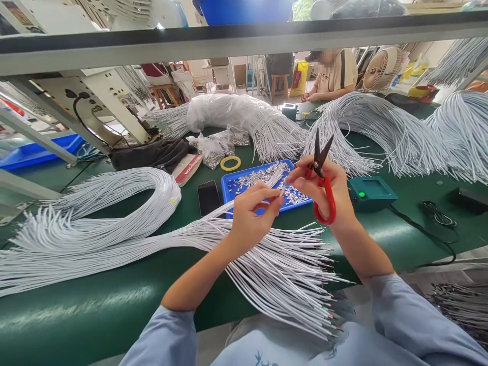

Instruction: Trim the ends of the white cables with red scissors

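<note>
My left hand (249, 218) is closed in a pinch on a white cable (282, 190), close to its end. At that tip the thumb and forefinger of my right hand (337, 190) come together; whether a small part sits between them is too small to tell. Red-handled scissors (328, 201) hang in the same right hand, their dark blades apart and pointing up. Behind both hands lies a blue tray (225, 189) with many small metal pieces (257, 176) and some cable ends. Below them a bundle of white cables (282, 272) fans out over the table's front edge.
A coiled cable bundle (160, 203) lies left, near a black phone (209, 198). Behind are a yellow tape roll (231, 162), bags of metal parts (211, 152) and larger cable bundles (389, 127). A green device (371, 193) stands right. Another person (335, 76) sits across.
</note>
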`<state>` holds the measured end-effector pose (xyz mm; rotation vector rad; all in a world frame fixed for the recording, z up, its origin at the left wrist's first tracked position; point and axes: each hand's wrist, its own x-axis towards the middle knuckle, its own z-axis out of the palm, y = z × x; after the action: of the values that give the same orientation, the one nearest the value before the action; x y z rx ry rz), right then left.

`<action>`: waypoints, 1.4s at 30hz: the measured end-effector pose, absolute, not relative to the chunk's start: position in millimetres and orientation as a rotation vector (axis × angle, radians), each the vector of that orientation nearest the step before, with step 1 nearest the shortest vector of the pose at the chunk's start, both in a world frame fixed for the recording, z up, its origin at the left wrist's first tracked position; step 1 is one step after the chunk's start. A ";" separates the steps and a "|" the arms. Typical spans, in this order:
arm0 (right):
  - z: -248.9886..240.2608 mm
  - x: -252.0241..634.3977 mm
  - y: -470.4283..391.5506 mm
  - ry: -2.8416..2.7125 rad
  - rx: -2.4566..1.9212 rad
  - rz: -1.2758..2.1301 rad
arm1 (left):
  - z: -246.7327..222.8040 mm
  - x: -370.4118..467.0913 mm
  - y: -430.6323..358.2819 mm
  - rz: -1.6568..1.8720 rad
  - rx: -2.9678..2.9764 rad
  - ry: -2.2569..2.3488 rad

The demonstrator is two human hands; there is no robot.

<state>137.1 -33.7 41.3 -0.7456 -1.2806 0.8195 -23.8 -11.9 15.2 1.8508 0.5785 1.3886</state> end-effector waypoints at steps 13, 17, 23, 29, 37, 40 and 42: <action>40.1 136.0 -34.1 -1.366 -0.748 0.900 | 18.0 -22.5 -12.0 1.404 1.791 0.571; 38.5 135.0 -36.9 -1.359 -0.759 0.891 | 21.6 -24.0 -13.9 1.405 1.798 0.552; 37.9 131.3 -35.4 -1.357 -0.783 0.852 | 21.0 -25.4 -12.9 1.359 1.774 0.522; 37.2 129.0 -35.0 -1.355 -0.795 0.802 | 18.0 -25.0 -11.2 1.317 1.741 0.466; 37.2 129.0 -37.3 -1.393 -0.826 0.682 | 19.2 -26.2 -11.5 1.240 1.708 0.469; 37.4 128.5 -36.9 -1.400 -0.811 0.682 | 20.6 -25.8 -10.6 1.219 1.689 0.428; 37.2 128.2 -36.8 -1.400 -0.816 0.674 | 20.9 -25.4 -9.9 1.210 1.684 0.406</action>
<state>128.2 -36.8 37.2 -0.8156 -1.4003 0.6744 -25.4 -9.9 20.9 1.6837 0.4059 1.2098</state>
